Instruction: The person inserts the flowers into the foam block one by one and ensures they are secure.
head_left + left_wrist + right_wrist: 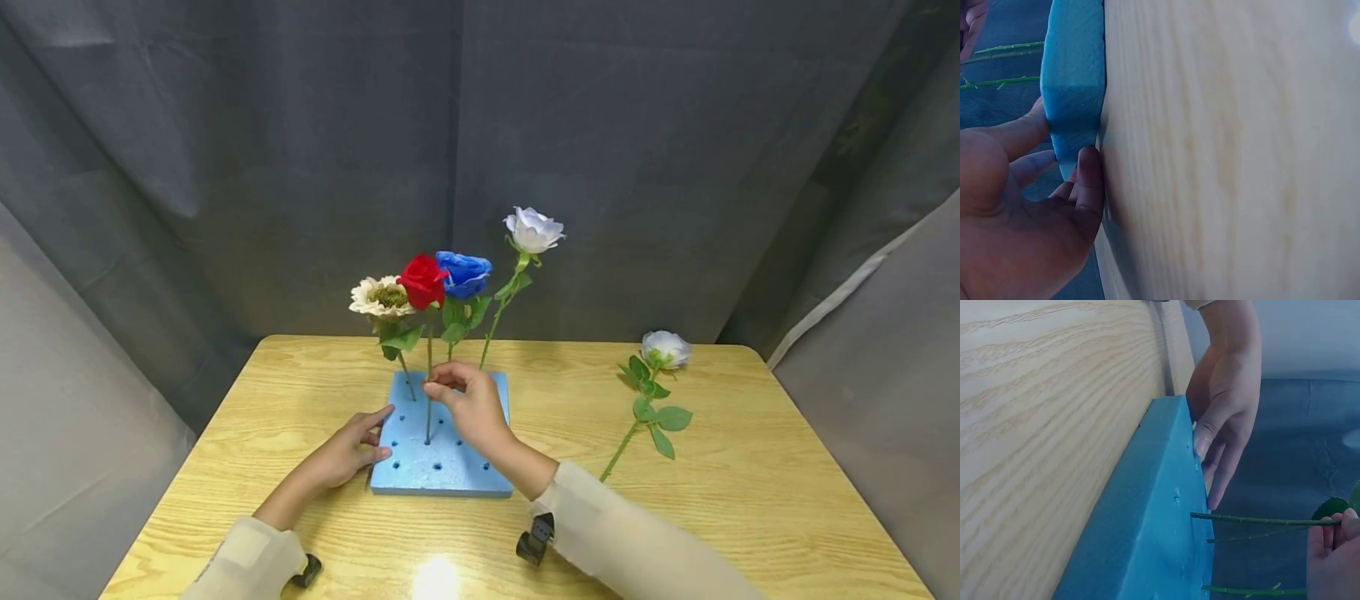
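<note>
A blue foam board [472,479] with rows of small holes lies on the table. My right hand [472,404] pinches the stem of a red rose [422,282] between thumb and fingers. The rose is upright, its lower stem end right at a hole in the board's middle. My left hand [345,450] holds the board's left edge, thumb and fingers about its side, as the left wrist view shows. Behind the red rose stand a cream daisy-like flower [382,297], a blue rose [463,277] and a white rose [534,230], the white one leaning right.
Another white rose [664,350] with a leafy stem lies on the right of the wooden table [750,500]. Grey curtains [337,167] hang behind and at both sides. Small black devices sit at both wrists.
</note>
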A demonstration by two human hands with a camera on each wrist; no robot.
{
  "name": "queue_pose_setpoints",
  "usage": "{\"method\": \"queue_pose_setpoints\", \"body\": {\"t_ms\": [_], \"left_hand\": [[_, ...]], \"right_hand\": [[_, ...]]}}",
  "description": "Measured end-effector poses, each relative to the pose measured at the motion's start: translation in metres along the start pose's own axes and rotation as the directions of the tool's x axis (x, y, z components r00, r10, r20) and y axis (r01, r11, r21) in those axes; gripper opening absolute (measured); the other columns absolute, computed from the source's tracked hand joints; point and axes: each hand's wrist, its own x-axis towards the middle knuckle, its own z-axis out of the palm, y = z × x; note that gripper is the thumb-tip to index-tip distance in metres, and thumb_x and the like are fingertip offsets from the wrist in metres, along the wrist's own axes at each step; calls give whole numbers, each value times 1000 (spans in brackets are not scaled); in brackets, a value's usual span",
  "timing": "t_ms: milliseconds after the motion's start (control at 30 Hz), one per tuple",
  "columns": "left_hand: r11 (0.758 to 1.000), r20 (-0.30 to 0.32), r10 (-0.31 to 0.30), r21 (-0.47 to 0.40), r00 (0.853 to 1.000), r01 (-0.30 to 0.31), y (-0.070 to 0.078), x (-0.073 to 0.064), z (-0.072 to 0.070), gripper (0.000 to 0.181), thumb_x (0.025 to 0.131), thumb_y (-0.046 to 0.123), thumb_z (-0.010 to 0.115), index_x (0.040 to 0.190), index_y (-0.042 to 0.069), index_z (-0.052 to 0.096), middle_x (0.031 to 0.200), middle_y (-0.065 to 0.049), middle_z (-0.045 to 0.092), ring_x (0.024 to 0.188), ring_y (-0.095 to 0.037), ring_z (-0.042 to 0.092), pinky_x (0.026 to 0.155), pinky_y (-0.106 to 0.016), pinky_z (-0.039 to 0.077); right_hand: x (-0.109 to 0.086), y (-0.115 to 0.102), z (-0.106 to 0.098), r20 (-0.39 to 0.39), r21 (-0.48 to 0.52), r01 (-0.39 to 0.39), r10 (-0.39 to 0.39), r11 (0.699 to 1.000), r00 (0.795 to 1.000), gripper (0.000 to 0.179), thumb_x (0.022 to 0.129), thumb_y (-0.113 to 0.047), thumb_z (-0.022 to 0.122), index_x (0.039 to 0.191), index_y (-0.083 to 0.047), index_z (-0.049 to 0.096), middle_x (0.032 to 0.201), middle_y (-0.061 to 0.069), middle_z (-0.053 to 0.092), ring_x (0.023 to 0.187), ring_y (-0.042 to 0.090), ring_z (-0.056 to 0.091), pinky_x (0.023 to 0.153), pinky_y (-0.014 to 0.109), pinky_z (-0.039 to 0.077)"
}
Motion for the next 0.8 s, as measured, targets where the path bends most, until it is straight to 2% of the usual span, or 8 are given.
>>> {"method": "queue_pose_setpoints", "body": {"t_ms": [200, 533, 800], "left_hand": [[1000, 9, 9, -8, 1000, -9, -2, -1, 0, 70, 101, 17, 69, 162, 11, 35, 143, -22, 47, 117, -29, 57, 94, -46, 48], [1000, 11, 10, -15, 1000, -10, -1, -1, -2, 70, 101, 18, 68, 162, 11, 34, 145, -23, 46, 119, -31, 57, 97, -48, 47], [1000, 11, 3, -17, 1000, -3, -2, 0, -1, 70, 101, 17, 69, 162, 11, 34, 144, -23, 46, 118, -29, 57, 96, -47, 47]], "right_hand": [[-2, 2, 3, 13, -39, -18, 18, 999, 1000, 16, 96, -14, 75, 109, -6, 76, 99, 1, 74, 94, 16, 69, 84, 35, 55], [-3, 6, 4, 10, -45, -27, 28, 999, 1000, 13, 95, -14, 75, 107, -8, 77, 98, 1, 75, 94, 15, 68, 82, 33, 55], [-3, 15, 7, 10, -49, -5, 6, 999, 1000, 14, 97, -14, 74, 109, -8, 75, 100, 1, 74, 95, 16, 68, 84, 33, 55]]}}
